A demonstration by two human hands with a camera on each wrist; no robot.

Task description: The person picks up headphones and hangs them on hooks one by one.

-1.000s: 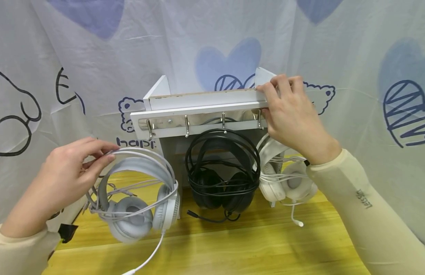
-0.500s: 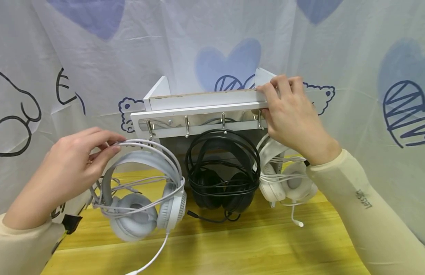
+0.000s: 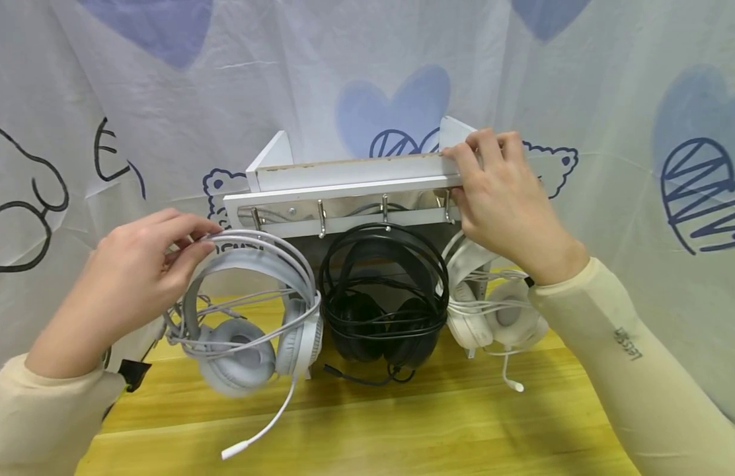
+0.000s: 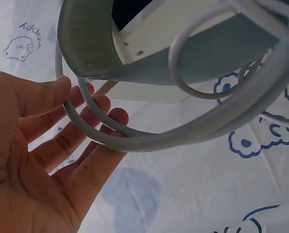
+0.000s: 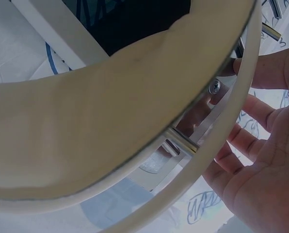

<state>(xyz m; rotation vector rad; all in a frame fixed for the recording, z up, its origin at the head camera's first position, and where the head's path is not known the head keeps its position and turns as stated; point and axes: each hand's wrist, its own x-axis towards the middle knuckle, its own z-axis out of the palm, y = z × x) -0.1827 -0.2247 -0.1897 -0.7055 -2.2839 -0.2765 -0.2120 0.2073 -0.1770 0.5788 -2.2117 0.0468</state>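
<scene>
My left hand pinches the thin upper bands of a pale grey headset by their left side. It hangs below and in front of the leftmost hook, and its white microphone points down. In the left wrist view, thumb and fingers hold the two tubular bands; a cable is wound round the headset. My right hand grips the right end of the white shelf rack, fingers over the top and thumb beneath. Close by, a cream headset hangs over a hook.
A black headset hangs in the middle of the rack, its microphone towards the left. Another hook stands between it and the leftmost one. Below is a yellow wooden table; a patterned curtain hangs behind.
My left hand has lifted the pale grey headset and moved it a little right, closer to the leftmost hook. The headset's microphone has risen with it. My right hand has stayed on the shelf rack.
</scene>
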